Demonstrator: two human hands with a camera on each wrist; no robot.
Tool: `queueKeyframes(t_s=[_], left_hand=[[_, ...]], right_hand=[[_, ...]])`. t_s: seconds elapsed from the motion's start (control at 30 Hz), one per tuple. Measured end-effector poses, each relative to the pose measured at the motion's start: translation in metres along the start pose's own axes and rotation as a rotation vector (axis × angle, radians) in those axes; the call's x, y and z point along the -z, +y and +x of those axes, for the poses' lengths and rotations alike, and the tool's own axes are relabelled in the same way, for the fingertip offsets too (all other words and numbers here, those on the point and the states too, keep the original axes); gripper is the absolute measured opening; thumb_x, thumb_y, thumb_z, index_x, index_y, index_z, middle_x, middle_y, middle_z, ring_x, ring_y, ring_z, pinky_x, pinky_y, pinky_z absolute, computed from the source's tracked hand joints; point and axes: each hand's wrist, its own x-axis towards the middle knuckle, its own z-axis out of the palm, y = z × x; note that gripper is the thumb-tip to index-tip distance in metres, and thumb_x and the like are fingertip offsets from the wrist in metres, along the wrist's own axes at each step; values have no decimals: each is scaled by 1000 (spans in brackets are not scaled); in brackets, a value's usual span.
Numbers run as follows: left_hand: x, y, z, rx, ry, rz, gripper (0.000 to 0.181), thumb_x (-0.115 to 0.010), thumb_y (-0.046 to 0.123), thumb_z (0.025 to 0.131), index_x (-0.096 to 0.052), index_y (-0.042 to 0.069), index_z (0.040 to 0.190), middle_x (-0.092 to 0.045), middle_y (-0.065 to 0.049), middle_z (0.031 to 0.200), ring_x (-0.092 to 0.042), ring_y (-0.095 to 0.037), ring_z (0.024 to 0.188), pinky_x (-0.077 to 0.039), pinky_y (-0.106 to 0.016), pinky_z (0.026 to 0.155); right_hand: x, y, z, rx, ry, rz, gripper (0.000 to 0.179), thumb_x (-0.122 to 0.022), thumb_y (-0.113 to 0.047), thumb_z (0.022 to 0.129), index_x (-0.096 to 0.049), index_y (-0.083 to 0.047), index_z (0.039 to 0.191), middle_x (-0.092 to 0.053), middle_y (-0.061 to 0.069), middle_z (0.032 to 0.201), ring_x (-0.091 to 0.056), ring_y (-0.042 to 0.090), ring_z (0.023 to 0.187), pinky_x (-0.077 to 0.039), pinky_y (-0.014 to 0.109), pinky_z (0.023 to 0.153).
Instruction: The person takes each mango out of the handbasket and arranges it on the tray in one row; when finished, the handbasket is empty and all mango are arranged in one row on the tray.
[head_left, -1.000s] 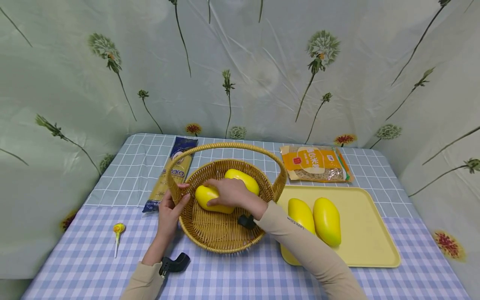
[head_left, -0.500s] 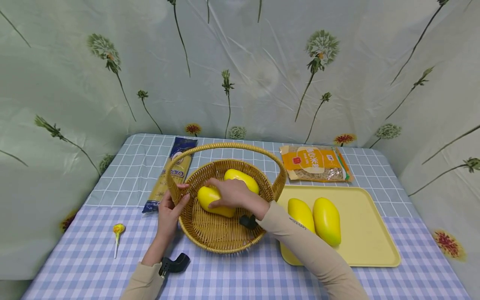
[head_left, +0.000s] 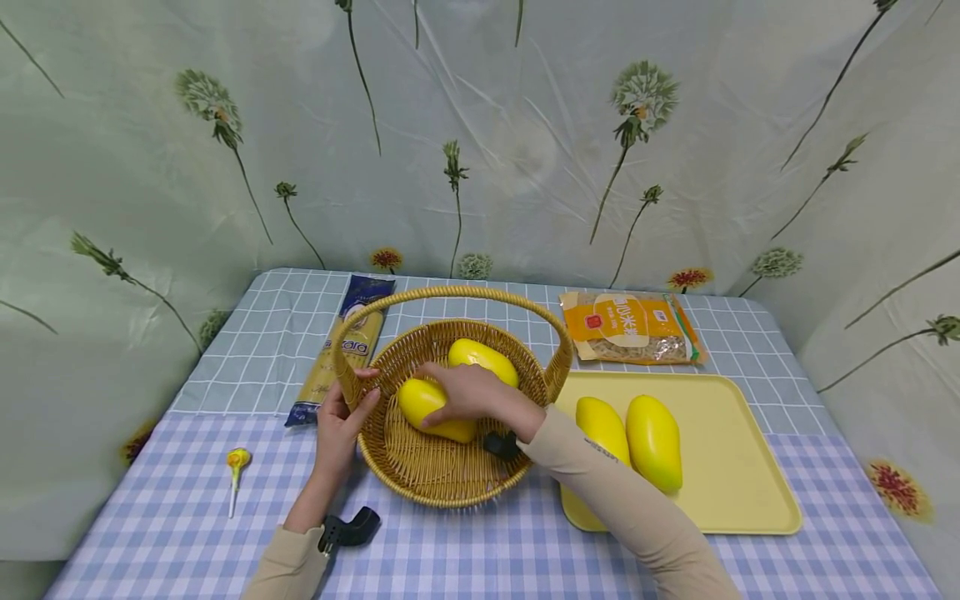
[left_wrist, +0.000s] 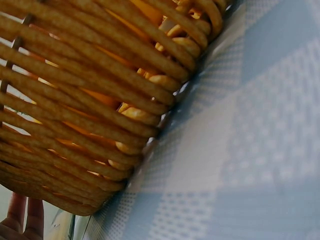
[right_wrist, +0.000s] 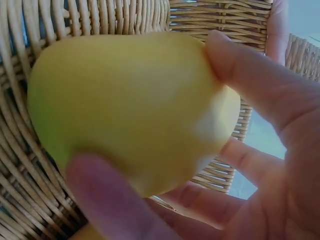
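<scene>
A round wicker basket (head_left: pixel 431 479) with a tall arched handle (head_left: pixel 457 291) stands at the middle of the table. My left hand (head_left: pixel 339 425) holds its left rim at the foot of the handle. In the left wrist view, fingertips (left_wrist: pixel 34 215) show beside the woven wall. Inside the basket my right hand (head_left: pixel 480 392) grips a yellow mango (head_left: pixel 423 407), thumb and fingers spread round it. The right wrist view shows that mango (right_wrist: pixel 135 95) close up, with a greenish patch at one end. Behind it lies a second mango (head_left: pixel 486 358), partly covered by the right hand.
Two more mangoes (head_left: pixel 655 442) lie on a yellow tray (head_left: pixel 731 467) at the right, beneath my right forearm in part. A spaghetti packet (head_left: pixel 341 350) is behind the basket's left side. An orange food bag (head_left: pixel 633 327) lies back right, a lollipop (head_left: pixel 237 467) front left.
My right hand and the mango in it have shifted slightly right and toward me inside the basket. The left hand and basket have stayed put.
</scene>
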Motion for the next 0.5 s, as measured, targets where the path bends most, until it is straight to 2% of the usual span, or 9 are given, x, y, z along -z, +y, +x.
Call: queueKeyframes(t_s=[0.23, 0.37, 0.5], left_hand=[[0, 1, 0, -15, -1, 2, 27, -57, -6, 91, -49, -14, 116, -61, -11, 115, -52, -22, 113, -39, -30, 97], [0, 1, 0, -17, -1, 0, 27, -57, -6, 91, -49, -14, 116, -61, -12, 115, -52, -22, 113, -39, -30, 97], [0, 1, 0, -14, 0, 0, 27, -57, -5, 91, -49, -14, 116, -61, -13, 115, -52, -23, 113, -39, -30, 97]], right_hand=[[1, -1, -6, 7, -68, 82, 68, -76, -38, 80, -44, -20, 137, -61, 8, 120, -59, 21, 99, -47, 33, 84], [1, -3, -7, 14, -86, 61, 69, -76, -39, 80, -43, -20, 138, -60, 8, 123, -59, 21, 101, -47, 33, 84], [1, -4, -8, 4, -80, 22, 69, -75, -42, 80, -44, -21, 138, -62, 7, 118, -60, 20, 96, -47, 32, 79]])
